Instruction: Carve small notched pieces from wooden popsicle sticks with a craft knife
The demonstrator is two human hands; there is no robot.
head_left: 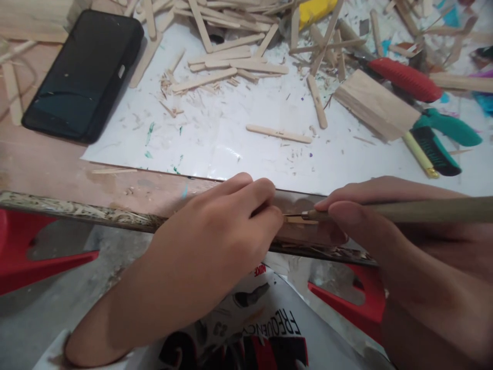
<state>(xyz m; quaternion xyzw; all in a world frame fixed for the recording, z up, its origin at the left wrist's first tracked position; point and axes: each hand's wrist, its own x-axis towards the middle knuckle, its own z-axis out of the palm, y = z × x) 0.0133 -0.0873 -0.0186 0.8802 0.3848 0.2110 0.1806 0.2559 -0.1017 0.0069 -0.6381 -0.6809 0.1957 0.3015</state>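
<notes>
My left hand (227,226) is closed at the table's front edge, fingers pressed down on a craft stick (305,220). Only the right end of that stick shows; the rest lies hidden under the fingers. My right hand (400,241) grips a tool with a long round wooden handle (435,209), held nearly level. Its thin metal tip points left and meets, or hovers just over, the stick beside my left fingertips. Which kind of blade or point it has is too small to tell.
A black phone (84,77) lies at the left. White paper (215,139) bears a notched craft stick (278,134), piled sticks (239,64) and shavings. At the right are a wood block (377,105), red-handled tool (404,79) and green-handled tool (449,126). Red plastic seat parts (354,303) show below.
</notes>
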